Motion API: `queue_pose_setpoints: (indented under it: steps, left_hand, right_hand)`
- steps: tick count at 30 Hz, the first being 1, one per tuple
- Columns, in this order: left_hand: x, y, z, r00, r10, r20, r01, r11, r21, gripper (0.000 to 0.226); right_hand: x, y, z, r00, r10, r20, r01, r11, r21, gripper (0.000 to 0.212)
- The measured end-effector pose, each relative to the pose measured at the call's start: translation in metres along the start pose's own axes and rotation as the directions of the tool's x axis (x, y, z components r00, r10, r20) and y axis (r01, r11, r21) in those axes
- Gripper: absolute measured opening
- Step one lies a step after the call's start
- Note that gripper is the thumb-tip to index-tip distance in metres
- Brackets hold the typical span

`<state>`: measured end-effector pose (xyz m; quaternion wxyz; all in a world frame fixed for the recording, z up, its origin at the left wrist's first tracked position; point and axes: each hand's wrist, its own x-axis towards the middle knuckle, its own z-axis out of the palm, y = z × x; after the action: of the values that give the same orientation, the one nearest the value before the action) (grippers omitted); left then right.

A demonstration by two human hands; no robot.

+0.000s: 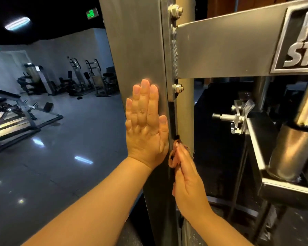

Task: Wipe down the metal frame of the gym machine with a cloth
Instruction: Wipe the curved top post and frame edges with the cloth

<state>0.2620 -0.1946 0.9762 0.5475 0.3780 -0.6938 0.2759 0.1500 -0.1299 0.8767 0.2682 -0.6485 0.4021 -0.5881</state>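
A tall grey metal upright (137, 50) of the gym machine fills the middle of the head view. My left hand (146, 126) lies flat against its front face, fingers straight and pointing up. To the right, my right hand (187, 176) presses a small brown cloth (175, 157) against the narrow side edge of the upright, just below a bolt (178, 88). Only a crumpled bit of the cloth shows past my fingers. A grey crossbeam (224, 50) joins the upright at the top right.
A chrome pin with a clear clamp (236, 118) sticks out to the right of the upright. A round chrome post (295, 139) stands at far right above a black plate. Other gym machines (75, 77) stand on the glossy floor at left.
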Motion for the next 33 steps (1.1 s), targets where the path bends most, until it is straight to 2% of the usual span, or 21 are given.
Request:
queue_pose_setpoints:
  steps: [2, 6, 11, 16, 20, 25, 28, 30, 33]
  left_hand:
    - [-0.005, 0.001, 0.001, 1.000, -0.007, -0.015, 0.006, 1.000, -0.014, 0.057]
    - [-0.031, -0.003, 0.005, 1.000, 0.020, 0.006, -0.020, 1.000, 0.014, 0.058]
    - [-0.055, -0.005, 0.012, 1.000, -0.019, 0.005, 0.019, 1.000, 0.014, 0.055]
    - [-0.065, -0.004, 0.015, 0.999, -0.040, 0.010, 0.040, 0.999, 0.012, 0.056]
    - [-0.069, -0.005, 0.015, 0.999, -0.032, 0.021, 0.031, 0.999, 0.020, 0.057]
    - [-0.071, -0.008, 0.016, 1.000, 0.002, 0.026, -0.003, 0.999, 0.035, 0.060]
    - [-0.076, -0.004, 0.017, 0.999, -0.024, 0.029, 0.024, 0.999, 0.029, 0.060]
    - [-0.083, -0.003, 0.018, 0.999, -0.039, 0.034, 0.038, 0.999, 0.036, 0.059]
    - [-0.094, 0.001, 0.015, 0.995, -0.070, 0.068, 0.066, 0.996, 0.061, 0.059]
  right_hand:
    - [0.007, -0.007, -0.005, 0.999, 0.025, 0.024, -0.025, 1.000, 0.012, 0.069]
    - [0.053, -0.043, -0.020, 0.991, -0.130, 0.025, 0.128, 0.987, 0.093, 0.054]
    - [0.052, -0.016, -0.016, 0.969, -0.242, 0.039, 0.239, 0.968, 0.071, 0.060]
    - [-0.016, 0.054, 0.006, 0.993, -0.117, 0.011, 0.117, 0.993, 0.026, 0.066]
    - [-0.022, 0.045, 0.007, 1.000, 0.026, 0.014, -0.026, 1.000, 0.016, 0.065]
    - [0.043, -0.028, -0.010, 0.994, -0.105, -0.012, 0.106, 0.987, 0.123, 0.056]
    - [0.041, -0.030, -0.005, 0.988, -0.150, -0.026, 0.152, 0.981, 0.123, 0.061]
    - [0.019, -0.010, 0.000, 0.993, -0.115, -0.014, 0.116, 0.989, 0.095, 0.063]
    - [-0.002, 0.010, -0.002, 0.999, 0.021, 0.024, -0.022, 1.000, 0.016, 0.061]
